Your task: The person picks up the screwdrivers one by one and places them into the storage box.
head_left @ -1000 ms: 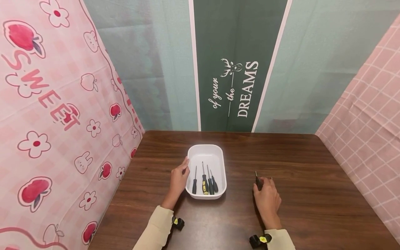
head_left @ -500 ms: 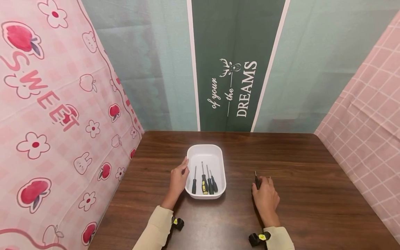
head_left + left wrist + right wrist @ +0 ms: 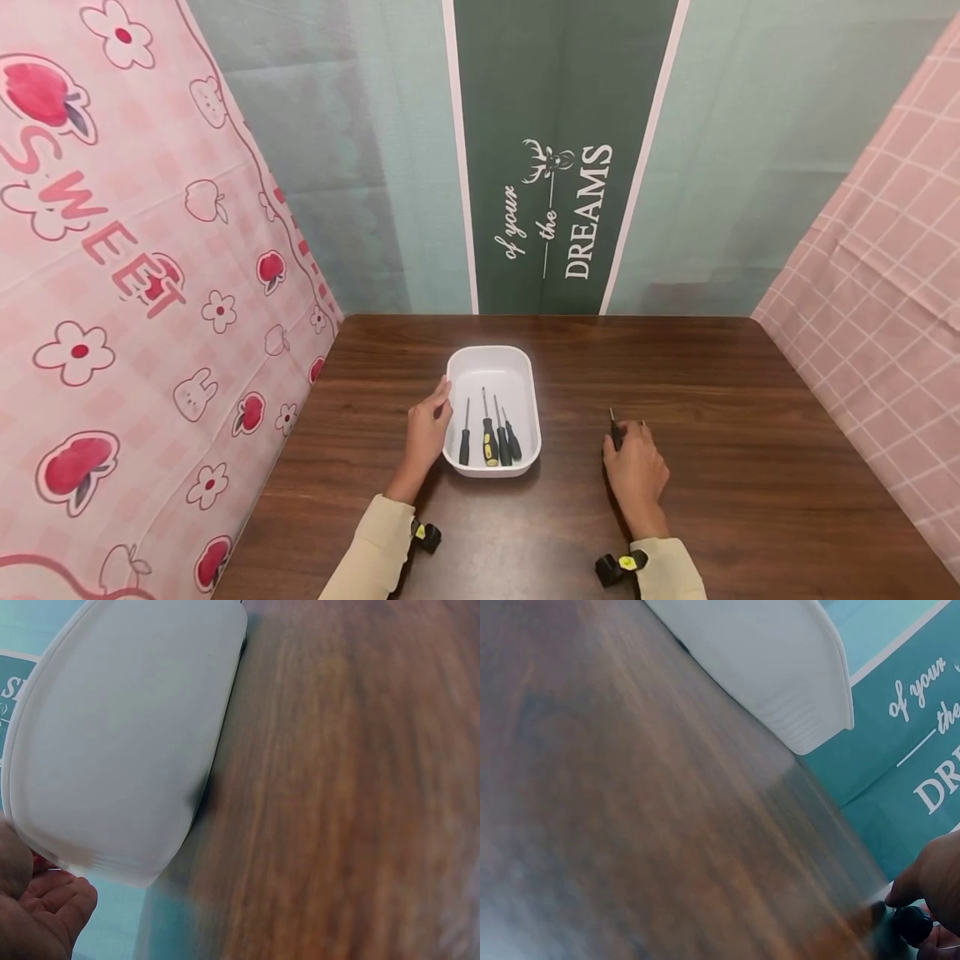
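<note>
A white rectangular tray (image 3: 491,472) stands on the table, with several screwdrivers lying in it. Among them, one screwdriver (image 3: 490,446) has a black and yellow handle; the others are dark. My left hand (image 3: 427,429) holds the tray's left rim; in the left wrist view, its fingers (image 3: 71,907) are at the end of the tray wall. To the right of the tray, my right hand (image 3: 636,471) grips a dark-handled screwdriver (image 3: 617,433), its thin shaft pointing away from me. In the right wrist view a round black handle end (image 3: 913,925) shows between thumb and fingers.
The dark wooden table (image 3: 712,375) ends at a green and teal cloth backdrop (image 3: 540,100). Pink printed cloth (image 3: 150,333) hangs along the left and pink checked cloth (image 3: 885,250) along the right. Black camera straps sit on both wrists.
The whole head view has shifted slightly left. Relative to the table, both hands, the tray and the screwdrivers look almost still.
</note>
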Demonstrator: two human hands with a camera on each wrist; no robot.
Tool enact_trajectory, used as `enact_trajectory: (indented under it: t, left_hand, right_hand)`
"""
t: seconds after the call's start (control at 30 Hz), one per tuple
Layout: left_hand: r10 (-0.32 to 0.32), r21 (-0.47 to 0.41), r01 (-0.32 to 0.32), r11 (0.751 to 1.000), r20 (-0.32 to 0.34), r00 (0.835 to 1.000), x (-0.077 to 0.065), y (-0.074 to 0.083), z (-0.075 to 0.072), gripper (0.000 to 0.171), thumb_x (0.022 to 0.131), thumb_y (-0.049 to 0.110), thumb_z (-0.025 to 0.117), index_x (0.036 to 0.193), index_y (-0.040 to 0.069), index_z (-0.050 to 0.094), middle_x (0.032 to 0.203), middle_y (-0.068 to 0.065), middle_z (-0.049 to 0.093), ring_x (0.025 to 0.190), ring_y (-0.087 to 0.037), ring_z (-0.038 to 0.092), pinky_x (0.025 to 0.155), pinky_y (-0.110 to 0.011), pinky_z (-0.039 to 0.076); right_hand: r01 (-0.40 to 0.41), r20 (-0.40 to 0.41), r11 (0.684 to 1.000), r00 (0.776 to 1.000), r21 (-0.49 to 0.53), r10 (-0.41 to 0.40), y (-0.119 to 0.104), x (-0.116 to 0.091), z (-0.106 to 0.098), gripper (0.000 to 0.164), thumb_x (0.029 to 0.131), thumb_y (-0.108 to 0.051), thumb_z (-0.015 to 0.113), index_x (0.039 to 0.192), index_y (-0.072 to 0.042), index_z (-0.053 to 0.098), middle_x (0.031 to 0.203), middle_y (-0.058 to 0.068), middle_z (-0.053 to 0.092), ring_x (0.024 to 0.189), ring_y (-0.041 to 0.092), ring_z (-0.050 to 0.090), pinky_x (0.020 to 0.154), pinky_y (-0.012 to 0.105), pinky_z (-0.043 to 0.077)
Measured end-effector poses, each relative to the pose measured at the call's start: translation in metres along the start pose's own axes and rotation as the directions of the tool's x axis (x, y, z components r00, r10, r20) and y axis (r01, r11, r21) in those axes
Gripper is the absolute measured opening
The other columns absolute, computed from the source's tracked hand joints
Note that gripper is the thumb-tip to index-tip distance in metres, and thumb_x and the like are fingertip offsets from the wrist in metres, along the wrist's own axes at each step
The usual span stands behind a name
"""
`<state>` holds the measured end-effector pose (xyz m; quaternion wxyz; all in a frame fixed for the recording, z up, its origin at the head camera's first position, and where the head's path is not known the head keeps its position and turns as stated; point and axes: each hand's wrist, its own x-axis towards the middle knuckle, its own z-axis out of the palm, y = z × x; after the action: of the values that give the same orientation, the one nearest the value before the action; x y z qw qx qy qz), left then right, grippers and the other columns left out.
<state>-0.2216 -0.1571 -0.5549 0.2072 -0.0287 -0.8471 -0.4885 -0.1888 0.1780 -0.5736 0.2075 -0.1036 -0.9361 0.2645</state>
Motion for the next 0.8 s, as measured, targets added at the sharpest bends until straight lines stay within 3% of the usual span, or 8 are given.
enact_trajectory:
  t: [0.8]
  left_hand:
    - [-0.018, 0.002, 0.018, 1.0, 0.008, 1.0, 0.0004, 0.0036, -0.0009, 0.034, 0.096, -0.005, 0.062, 0.13, -0.006, 0.064, 0.138, -0.015, 0.058, 0.128, -0.033, 0.056, 0.106, -0.046, 0.044]
  right_hand:
    - [0.0, 0.008, 1.0, 1.0, -0.028, 0.0, 0.0007, 0.0029, 0.0018, 0.019, 0.085, -0.016, 0.075, 0.095, -0.002, 0.066, 0.089, 0.018, 0.069, 0.067, 0.043, 0.065, 0.05, 0.056, 0.047]
